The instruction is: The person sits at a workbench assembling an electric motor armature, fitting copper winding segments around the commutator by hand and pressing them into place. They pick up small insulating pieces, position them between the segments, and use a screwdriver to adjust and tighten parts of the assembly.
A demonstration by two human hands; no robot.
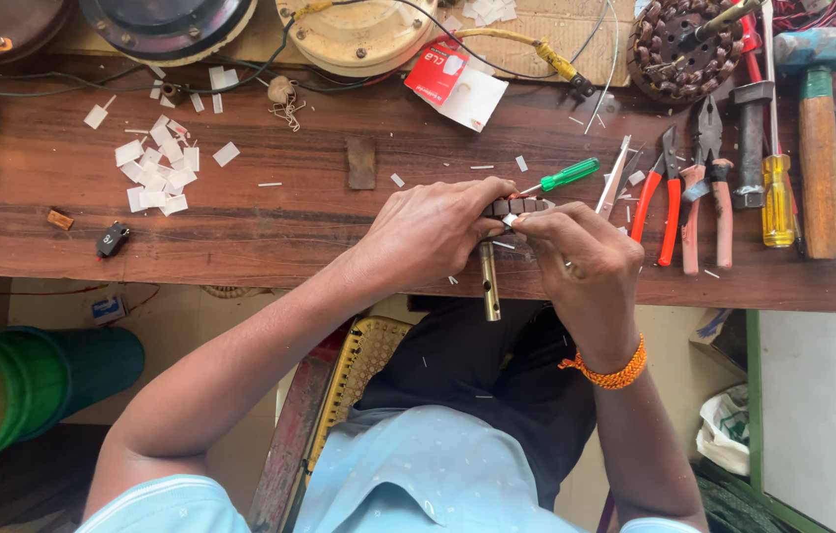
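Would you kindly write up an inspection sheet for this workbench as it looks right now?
Surface: wooden bench, worn.
Job's things: small slotted metal core on a brass-coloured shaft, held by both hands.
Clutter: white paper slips, green screwdriver, red pliers, hammer.
Grippers: left hand and right hand closed on the core.
Cables: black wires along the back edge.
Surroundings: green drum on the floor.

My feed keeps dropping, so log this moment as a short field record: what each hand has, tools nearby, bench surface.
left hand: left hand grips a dark slotted metal core on a brass-coloured shaft
right hand: right hand pinches a small white slip at the core's top
nearest tool: green-handled screwdriver, beside the hands
right of hands: red-handled pliers, yellow-handled screwdriver
bench: brown wooden bench, pile of white paper slips on its left part
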